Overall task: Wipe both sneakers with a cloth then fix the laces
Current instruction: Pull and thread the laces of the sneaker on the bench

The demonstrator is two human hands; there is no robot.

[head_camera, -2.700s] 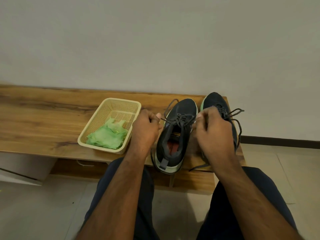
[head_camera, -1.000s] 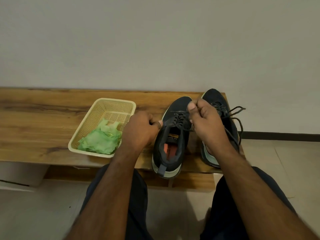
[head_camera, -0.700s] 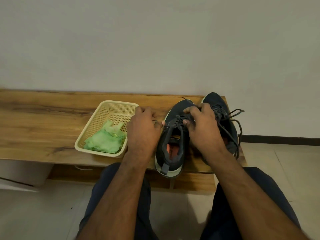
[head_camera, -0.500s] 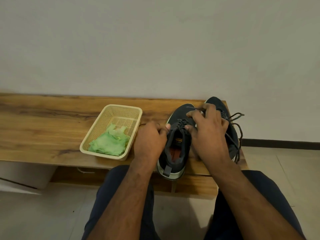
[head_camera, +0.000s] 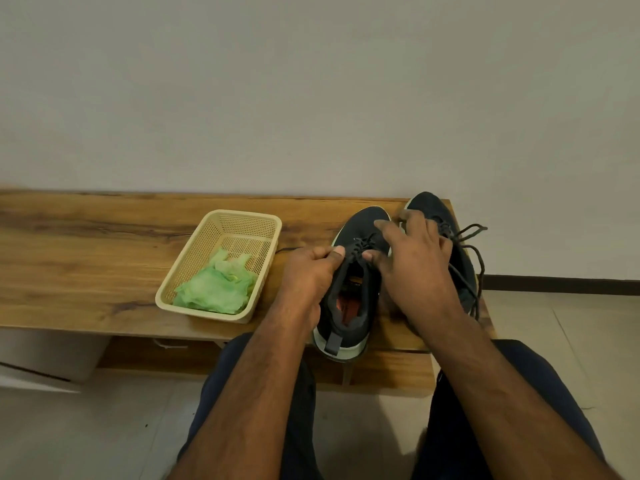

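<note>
Judging by the green cloth (head_camera: 216, 289) lying in the basket (head_camera: 242, 221) at the left of the bench (head_camera: 86, 244), wiping looks finished and lacing is on. Left hand (head_camera: 306, 277) pinches a lace at the left sneaker (head_camera: 349, 306), fingers curled. Right hand (head_camera: 414, 261) pinches the laces (head_camera: 360, 244) with its thumb, other fingers spread. Right sneaker (head_camera: 429, 206), just beside, has loose loops, probably still to fix.

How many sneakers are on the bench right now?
2. The left sneaker sits at the bench's front edge, laces between both hands. The right sneaker stands beside it at the bench's right end, partly hidden by the right hand.
</note>
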